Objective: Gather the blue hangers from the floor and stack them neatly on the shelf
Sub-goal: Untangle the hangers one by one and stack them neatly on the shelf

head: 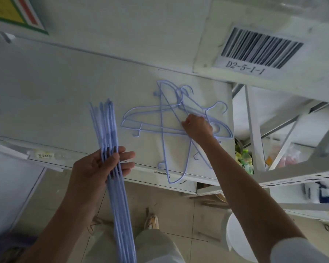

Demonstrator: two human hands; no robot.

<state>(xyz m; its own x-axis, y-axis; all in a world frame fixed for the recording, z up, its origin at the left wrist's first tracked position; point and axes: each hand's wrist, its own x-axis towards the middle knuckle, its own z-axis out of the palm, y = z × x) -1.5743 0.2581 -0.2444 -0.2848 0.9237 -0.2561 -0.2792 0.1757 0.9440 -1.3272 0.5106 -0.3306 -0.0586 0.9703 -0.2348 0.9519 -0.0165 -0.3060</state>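
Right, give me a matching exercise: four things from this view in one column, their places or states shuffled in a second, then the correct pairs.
Things:
1. left hand
2. right hand
3. barcode label
4. green bottle

Places or states:
A. stuck on the upper shelf edge, marked D2-5-1-1
B. grips the bundle of hangers
C. stands low, right of the shelf
D. reaches into the loose hangers lying tangled on the shelf

Pairs: 1-B, 2-D, 3-A, 4-C

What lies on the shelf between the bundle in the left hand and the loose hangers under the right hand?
Head view: only bare shelf lies between the bundle and the loose hangers.
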